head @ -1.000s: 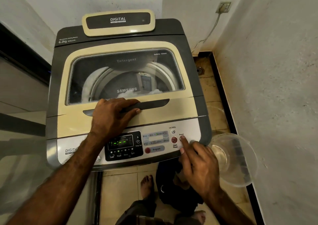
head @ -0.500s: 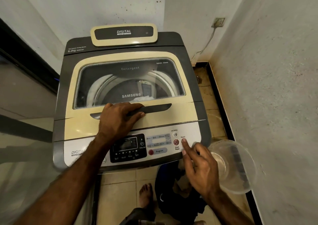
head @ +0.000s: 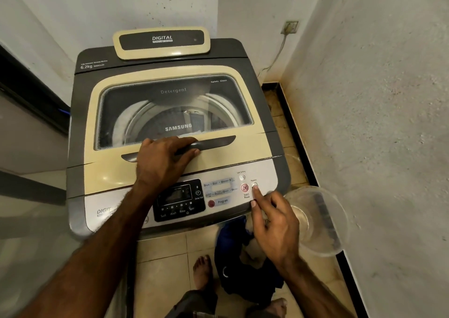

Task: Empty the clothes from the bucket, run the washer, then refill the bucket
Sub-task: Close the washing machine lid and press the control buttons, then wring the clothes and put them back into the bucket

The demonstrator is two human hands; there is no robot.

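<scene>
Washer (head: 175, 103) stands in the corner, lid closed. Left hand (head: 162, 162) lies on the lid handle (head: 213, 142), fingers nearly straight, gripping nothing. Right hand (head: 274, 227) holds nothing: its extended index finger touches the Power button (head: 254, 185), other fingers loosely curled. Dark clothes (head: 233, 269) lie on the floor (head: 165, 249) below; clear bucket (head: 313, 196) stands rightmost.

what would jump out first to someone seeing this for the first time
The cream-lidded washer fills the middle of the view. The left hand rests on its lid handle, and the right hand has its index fingertip at the power button. On the floor to the washer's right sits a clear bucket, with dark clothes heaped beside it near the person's feet.
</scene>
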